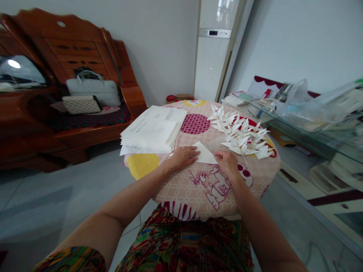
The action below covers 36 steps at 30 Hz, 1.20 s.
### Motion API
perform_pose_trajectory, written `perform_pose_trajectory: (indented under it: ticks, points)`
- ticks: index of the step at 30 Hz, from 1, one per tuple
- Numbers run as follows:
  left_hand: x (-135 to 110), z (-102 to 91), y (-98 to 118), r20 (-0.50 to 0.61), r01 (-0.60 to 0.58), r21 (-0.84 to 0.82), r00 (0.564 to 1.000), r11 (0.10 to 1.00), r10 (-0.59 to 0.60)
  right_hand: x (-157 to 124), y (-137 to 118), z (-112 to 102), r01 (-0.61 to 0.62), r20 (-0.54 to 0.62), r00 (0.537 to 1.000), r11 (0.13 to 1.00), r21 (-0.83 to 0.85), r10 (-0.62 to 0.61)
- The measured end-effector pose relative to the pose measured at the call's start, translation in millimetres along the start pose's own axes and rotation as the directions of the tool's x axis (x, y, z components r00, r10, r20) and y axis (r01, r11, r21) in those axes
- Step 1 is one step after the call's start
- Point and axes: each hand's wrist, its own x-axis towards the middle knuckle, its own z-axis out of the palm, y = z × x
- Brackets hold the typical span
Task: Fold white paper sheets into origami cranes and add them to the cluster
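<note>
A folded sheet of white paper point(205, 154) lies on the round table point(177, 185), which is covered with a patterned pink cloth. My left hand point(185, 157) rests flat on the paper's left part, fingers stretched out. At the right corner, my right hand point(227, 162) pinches the paper's edge between its fingers. A thick stack of printed paper sheets point(151, 130) sits just beyond my left hand. Many folded white paper cranes point(241, 134) are heaped beyond my right hand. Another thin, pale sheet point(214, 143) lies partly under the folded one.
On the left stands a wooden sofa point(70, 45) holding a light grey bag point(95, 90) and a quilted purse point(81, 104). To the right is a glass-topped cabinet point(317, 141) with plastic bags point(306, 104). A tall white air conditioner point(212, 64) stands behind the table.
</note>
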Motion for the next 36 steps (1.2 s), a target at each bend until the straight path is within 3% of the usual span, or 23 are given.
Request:
perform_pose_trajectory:
  ticks: [5,8,11,14,18,22,30,36]
  points:
    - [-3.2,-1.7,1.5,-0.009,0.000,-0.016,1.000,1.000,0.000,-4.4,6.2,-9.1,0.000,-0.009,1.000,0.999,-0.037,-0.001]
    - [-3.9,-1.7,2.6,-0.012,0.004,-0.022,1.000,1.000,-0.004,-8.9,-2.2,-15.4,0.025,-0.134,0.990,0.981,-0.194,-0.052]
    - [-4.2,-1.2,3.6,-0.027,0.012,-0.012,1.000,1.000,-0.012,-12.3,-23.5,-16.4,0.173,-0.205,0.953,0.958,-0.229,-0.221]
    - [-4.1,-1.2,3.8,-0.032,0.006,0.007,0.999,1.000,-0.006,-10.6,-48.9,-9.3,0.299,-0.126,0.939,0.941,-0.157,-0.319]
    - [-4.4,-2.5,4.8,-0.013,0.007,0.021,1.000,1.000,-0.007,-0.7,-66.4,5.2,0.231,0.127,0.967,0.971,-0.063,-0.222]
    - [-4.7,-2.0,5.6,-0.025,0.016,0.015,1.000,1.000,-0.015,8.0,-65.5,12.3,0.125,0.223,0.967,0.992,-0.008,-0.121]
    - [-2.8,3.5,2.9,-0.033,0.009,0.030,0.999,1.000,-0.009,8.8,-60.1,6.9,0.050,0.278,0.959,0.998,0.040,-0.059]
    - [-2.8,5.9,0.1,-0.048,0.005,0.027,0.999,1.000,-0.004,4.8,-27.4,-3.8,0.004,0.233,0.972,0.998,0.066,-0.019]
